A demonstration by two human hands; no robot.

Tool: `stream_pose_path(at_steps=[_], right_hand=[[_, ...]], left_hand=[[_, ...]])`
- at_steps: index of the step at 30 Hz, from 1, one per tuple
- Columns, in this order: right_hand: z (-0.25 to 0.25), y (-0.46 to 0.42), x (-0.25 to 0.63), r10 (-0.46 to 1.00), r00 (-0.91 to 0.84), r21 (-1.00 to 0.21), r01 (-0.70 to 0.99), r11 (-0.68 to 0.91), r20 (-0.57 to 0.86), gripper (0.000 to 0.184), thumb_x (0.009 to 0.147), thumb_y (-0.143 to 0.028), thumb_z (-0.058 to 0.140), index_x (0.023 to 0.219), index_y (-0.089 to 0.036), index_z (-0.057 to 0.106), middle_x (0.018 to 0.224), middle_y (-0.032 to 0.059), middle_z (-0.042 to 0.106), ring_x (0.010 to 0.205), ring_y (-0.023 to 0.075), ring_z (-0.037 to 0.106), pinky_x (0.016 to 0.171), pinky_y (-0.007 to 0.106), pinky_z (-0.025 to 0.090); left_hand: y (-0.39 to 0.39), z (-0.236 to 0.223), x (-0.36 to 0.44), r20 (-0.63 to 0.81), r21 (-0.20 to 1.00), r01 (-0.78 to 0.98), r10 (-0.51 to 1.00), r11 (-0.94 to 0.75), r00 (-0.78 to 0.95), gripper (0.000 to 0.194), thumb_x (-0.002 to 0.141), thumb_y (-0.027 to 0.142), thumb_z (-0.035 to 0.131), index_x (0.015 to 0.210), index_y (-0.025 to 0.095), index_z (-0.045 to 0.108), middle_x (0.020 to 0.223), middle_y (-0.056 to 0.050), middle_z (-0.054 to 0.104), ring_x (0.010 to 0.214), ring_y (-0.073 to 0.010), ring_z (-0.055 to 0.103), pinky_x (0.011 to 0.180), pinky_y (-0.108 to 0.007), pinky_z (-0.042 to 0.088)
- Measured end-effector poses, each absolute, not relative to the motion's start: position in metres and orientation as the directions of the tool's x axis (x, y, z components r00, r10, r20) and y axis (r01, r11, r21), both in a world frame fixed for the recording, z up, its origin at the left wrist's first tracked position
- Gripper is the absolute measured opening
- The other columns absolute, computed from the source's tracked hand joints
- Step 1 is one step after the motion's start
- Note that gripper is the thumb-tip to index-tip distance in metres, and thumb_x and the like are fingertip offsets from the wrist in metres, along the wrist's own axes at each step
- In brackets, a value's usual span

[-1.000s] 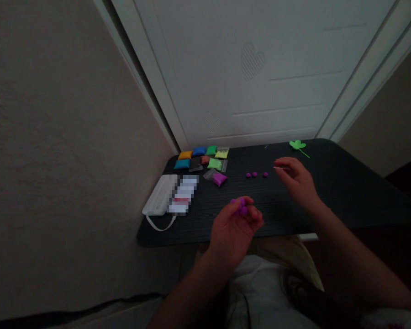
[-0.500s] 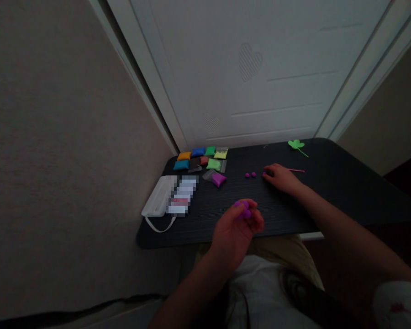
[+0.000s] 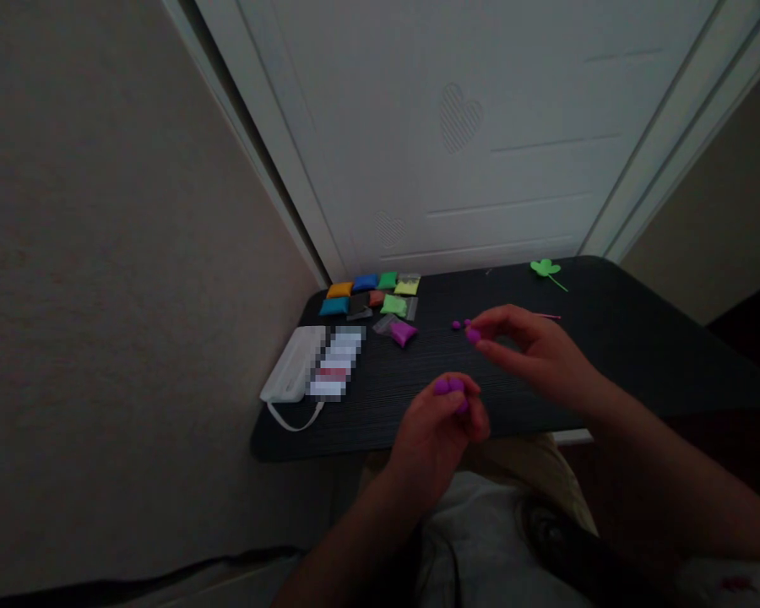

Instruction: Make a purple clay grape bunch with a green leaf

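Near the front edge of the table, my left hand (image 3: 440,431) is closed around a small cluster of purple clay balls (image 3: 456,386), with thumb and fingers pressed to it. My right hand (image 3: 525,342) is raised just beyond and to the right, pinching one purple clay ball (image 3: 474,335) between its fingertips. Behind that ball, a loose purple ball (image 3: 456,325) lies on the table, and another one shows only partly beside my right fingertips. An opened packet of purple clay (image 3: 404,333) lies to the left of the loose balls.
Several coloured clay packets (image 3: 335,306) lie at the back left of the dark table (image 3: 386,422). A white power bank (image 3: 295,363) is cabled to a phone (image 3: 339,363). At the back right lies a green clay flower (image 3: 545,268); a thin pink stick (image 3: 549,317) is partly behind my right hand.
My right hand has lifted a purple ball off the table and moved it left and nearer, towards my left hand. My left hand stays nearly in place with its cluster.
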State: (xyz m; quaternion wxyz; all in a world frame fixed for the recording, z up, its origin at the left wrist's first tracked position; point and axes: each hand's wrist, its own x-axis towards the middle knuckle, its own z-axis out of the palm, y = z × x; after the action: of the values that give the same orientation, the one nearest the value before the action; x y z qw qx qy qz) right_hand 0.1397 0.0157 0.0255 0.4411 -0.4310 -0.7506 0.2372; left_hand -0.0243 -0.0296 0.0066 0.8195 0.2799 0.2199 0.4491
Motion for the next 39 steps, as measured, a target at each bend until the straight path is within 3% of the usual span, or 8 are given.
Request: stream_pose_path(at_steps=[6, 20, 28, 39], right_hand=[[0.052, -0.018, 0.122, 0.777, -0.451, -0.658, 0.427, 0.620, 0.439, 0.022, 0.079, -0.025, 0.054, 0.101, -0.024, 0.057, 0.094, -0.0011, 0.064, 0.087, 0.0123, 0.060, 0.076, 0.023, 0.047], [0.051, -0.019, 0.125, 0.774, -0.499, -0.652, 0.445, 0.614, 0.389, 0.024, 0.080, -0.027, 0.053, 0.103, -0.023, 0.057, 0.096, -0.0009, 0.064, 0.088, 0.0116, 0.059, 0.077, 0.022, 0.046], [0.062, -0.016, 0.127, 0.681, -0.656, -0.567, 0.442, 0.695, 0.324, 0.026, 0.083, -0.021, 0.048, 0.108, -0.022, 0.055, 0.101, -0.0001, 0.063, 0.095, 0.0111, 0.055, 0.083, 0.023, 0.042], [0.053, -0.017, 0.133, 0.695, -0.621, -0.575, 0.438, 0.691, 0.363, 0.024, 0.083, -0.023, 0.049, 0.106, -0.022, 0.055, 0.099, 0.0006, 0.063, 0.093, 0.0122, 0.056, 0.081, 0.023, 0.044]], left_hand=[[-0.032, 0.007, -0.026, -0.110, 0.722, -0.552, 0.857, 0.417, 0.503, 0.008, 0.071, 0.023, 0.052, 0.072, 0.014, 0.052, 0.055, -0.001, 0.053, 0.054, -0.0122, 0.047, 0.054, -0.025, 0.032], [-0.032, -0.001, -0.026, -0.121, 0.773, -0.468, 0.824, 0.428, 0.553, 0.013, 0.068, 0.026, 0.055, 0.068, 0.015, 0.049, 0.052, 0.001, 0.049, 0.048, -0.0098, 0.043, 0.050, -0.025, 0.028], [-0.033, -0.002, -0.027, -0.135, 0.797, -0.418, 0.804, 0.435, 0.579, 0.011, 0.068, 0.023, 0.054, 0.066, 0.014, 0.048, 0.050, 0.003, 0.045, 0.046, -0.0084, 0.040, 0.048, -0.024, 0.025], [-0.030, 0.000, -0.031, -0.081, 0.769, -0.464, 0.787, 0.440, 0.612, 0.013, 0.066, 0.025, 0.053, 0.071, 0.013, 0.052, 0.050, 0.001, 0.047, 0.047, -0.0097, 0.040, 0.051, -0.026, 0.028]])
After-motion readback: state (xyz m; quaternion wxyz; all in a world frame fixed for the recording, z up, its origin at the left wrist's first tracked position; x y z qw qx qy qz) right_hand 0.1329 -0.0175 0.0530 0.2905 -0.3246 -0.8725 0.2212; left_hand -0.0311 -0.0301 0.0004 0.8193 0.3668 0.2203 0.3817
